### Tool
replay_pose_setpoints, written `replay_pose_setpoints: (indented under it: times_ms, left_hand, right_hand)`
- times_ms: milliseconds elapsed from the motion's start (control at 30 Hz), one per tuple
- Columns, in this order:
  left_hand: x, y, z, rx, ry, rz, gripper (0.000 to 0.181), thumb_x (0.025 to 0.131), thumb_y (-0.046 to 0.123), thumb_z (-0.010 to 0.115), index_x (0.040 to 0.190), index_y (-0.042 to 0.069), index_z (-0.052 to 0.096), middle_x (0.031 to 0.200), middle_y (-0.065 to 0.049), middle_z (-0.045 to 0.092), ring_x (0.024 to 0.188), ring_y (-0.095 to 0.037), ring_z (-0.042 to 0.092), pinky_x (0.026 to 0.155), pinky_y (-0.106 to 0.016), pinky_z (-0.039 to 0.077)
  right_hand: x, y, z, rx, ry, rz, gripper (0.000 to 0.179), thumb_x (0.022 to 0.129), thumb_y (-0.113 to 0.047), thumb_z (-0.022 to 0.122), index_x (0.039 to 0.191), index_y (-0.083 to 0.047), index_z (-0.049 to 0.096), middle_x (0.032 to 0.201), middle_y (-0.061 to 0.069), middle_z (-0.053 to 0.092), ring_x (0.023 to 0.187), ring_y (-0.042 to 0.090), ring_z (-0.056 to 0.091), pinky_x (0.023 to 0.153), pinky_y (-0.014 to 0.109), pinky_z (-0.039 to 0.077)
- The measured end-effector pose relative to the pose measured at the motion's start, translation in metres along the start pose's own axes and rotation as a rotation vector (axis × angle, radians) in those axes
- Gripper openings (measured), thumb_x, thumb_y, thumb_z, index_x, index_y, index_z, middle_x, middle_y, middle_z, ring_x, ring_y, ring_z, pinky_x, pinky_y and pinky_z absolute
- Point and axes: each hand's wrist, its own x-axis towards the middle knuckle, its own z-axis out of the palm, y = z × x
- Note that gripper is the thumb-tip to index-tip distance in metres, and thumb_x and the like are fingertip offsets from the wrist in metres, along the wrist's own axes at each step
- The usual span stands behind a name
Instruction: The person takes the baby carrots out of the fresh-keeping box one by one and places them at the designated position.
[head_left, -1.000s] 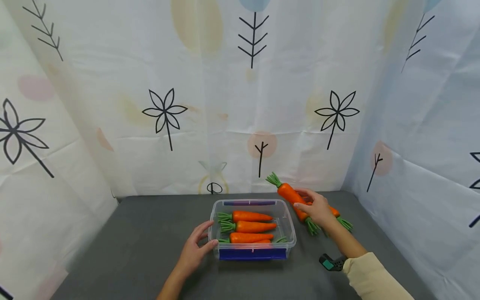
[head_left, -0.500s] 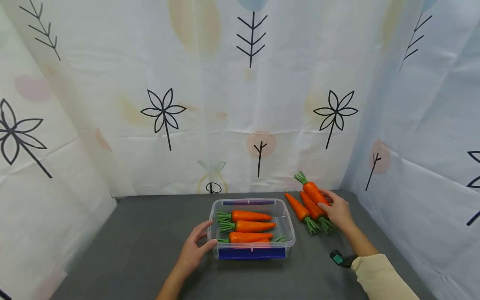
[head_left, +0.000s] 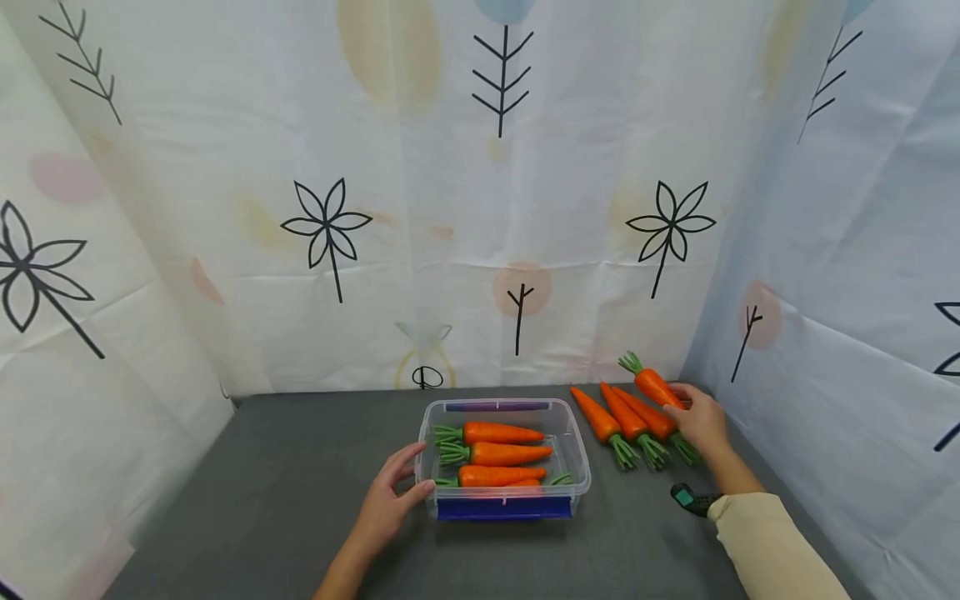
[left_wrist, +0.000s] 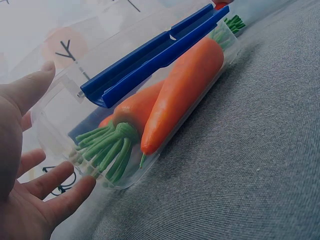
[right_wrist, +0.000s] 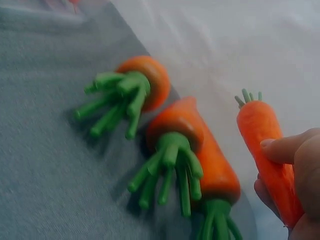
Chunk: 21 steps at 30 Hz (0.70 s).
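Note:
My right hand [head_left: 701,418] pinches an orange carrot [head_left: 655,386] between thumb and fingers, its green top pointing up and to the left. In the right wrist view the thumb presses on the side of that carrot [right_wrist: 265,145]. Beneath and left of it, three more carrots [head_left: 597,417] lie side by side on the dark table, tops toward the front. My left hand [head_left: 386,496] rests its spread, nearly straight fingers at the left end of a clear plastic box [head_left: 581,467] with blue clips. Several carrots [head_left: 501,431] lie inside the box.
The grey table [head_left: 300,483] ends at a patterned curtain [head_left: 450,208] behind it, with another curtain [head_left: 847,333] along the right side. A black strap device with a teal patch [head_left: 684,497] sits at the right wrist.
My right hand has moved right with its carrot, first across the carrots lying on the table and now to their right end. The left hand and the box have stayed put.

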Motion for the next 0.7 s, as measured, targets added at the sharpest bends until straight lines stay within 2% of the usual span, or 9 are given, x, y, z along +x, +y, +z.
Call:
replay_pose_setpoints:
  times_ms: [133, 233, 467, 567, 700]
  left_hand:
    - [0.0, -0.001, 0.001, -0.008, 0.007, -0.015, 0.055, 0.084, 0.001, 0.074, 0.135, 0.002, 0.054, 0.14, -0.021, 0.046, 0.113, -0.045, 0.056, 0.085, -0.049, 0.05]
    - [0.003, -0.014, 0.001, 0.003, 0.013, -0.012, 0.056, 0.084, 0.003, 0.074, 0.136, 0.004, 0.054, 0.141, -0.018, 0.046, 0.114, -0.043, 0.056, 0.086, -0.048, 0.051]
    - [-0.002, 0.014, 0.0, 0.003, 0.001, -0.008, 0.053, 0.084, -0.001, 0.072, 0.134, -0.002, 0.054, 0.138, -0.026, 0.046, 0.112, -0.051, 0.054, 0.086, -0.059, 0.047]
    - [-0.004, 0.024, -0.001, 0.011, -0.013, -0.014, 0.053, 0.085, 0.001, 0.073, 0.134, -0.003, 0.054, 0.138, -0.026, 0.046, 0.112, -0.05, 0.054, 0.086, -0.055, 0.049]
    - [-0.005, 0.027, -0.002, 0.01, -0.014, -0.018, 0.052, 0.084, 0.001, 0.073, 0.133, -0.003, 0.054, 0.138, -0.026, 0.047, 0.111, -0.05, 0.055, 0.084, -0.047, 0.051]
  right_hand:
    - [0.0, 0.009, -0.003, -0.008, -0.035, 0.017, 0.044, 0.092, -0.013, 0.065, 0.128, 0.01, 0.053, 0.124, 0.033, 0.054, 0.102, 0.046, 0.055, 0.078, 0.052, 0.048]
    - [0.0, 0.016, -0.003, -0.016, -0.054, 0.031, 0.043, 0.092, -0.011, 0.065, 0.127, 0.012, 0.053, 0.124, 0.034, 0.054, 0.102, 0.047, 0.055, 0.079, 0.053, 0.048]
    - [-0.001, 0.028, -0.001, -0.043, -0.092, 0.096, 0.043, 0.092, -0.014, 0.065, 0.125, 0.012, 0.054, 0.123, 0.034, 0.055, 0.106, 0.048, 0.053, 0.088, 0.057, 0.042]
    - [-0.002, 0.032, 0.001, -0.02, -0.099, 0.124, 0.043, 0.092, -0.014, 0.065, 0.125, 0.012, 0.054, 0.123, 0.033, 0.055, 0.109, 0.049, 0.05, 0.091, 0.058, 0.04]
    - [-0.005, 0.037, 0.004, 0.003, -0.099, 0.153, 0.042, 0.093, -0.014, 0.065, 0.125, 0.012, 0.054, 0.123, 0.032, 0.056, 0.11, 0.05, 0.048, 0.093, 0.059, 0.037]
